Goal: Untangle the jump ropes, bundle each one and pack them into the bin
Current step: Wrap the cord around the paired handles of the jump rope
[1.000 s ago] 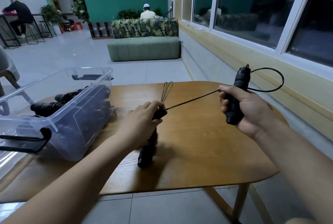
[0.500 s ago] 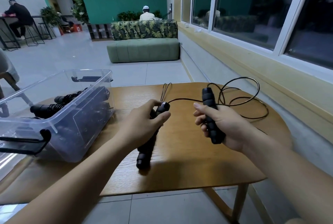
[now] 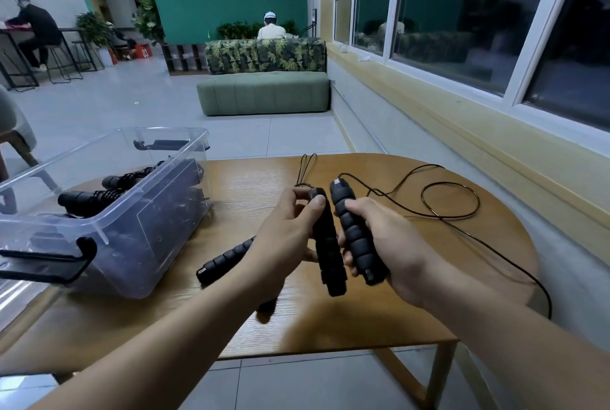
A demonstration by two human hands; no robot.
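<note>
Sitting well to the left of both hands, the clear bin (image 3: 109,231) already holds bundled ropes. Just left of the left hand (image 3: 284,238), a loose handle (image 3: 227,259) lies on the table (image 3: 412,310). That hand pinches one upright handle (image 3: 326,244); the right hand (image 3: 386,244) wraps its twin (image 3: 355,234) alongside, nearly touching, long axes parallel. Right of the right hand, the cord (image 3: 452,200) loops slack across the wood. Joining the handles looks like the next move, then coiling.
</note>
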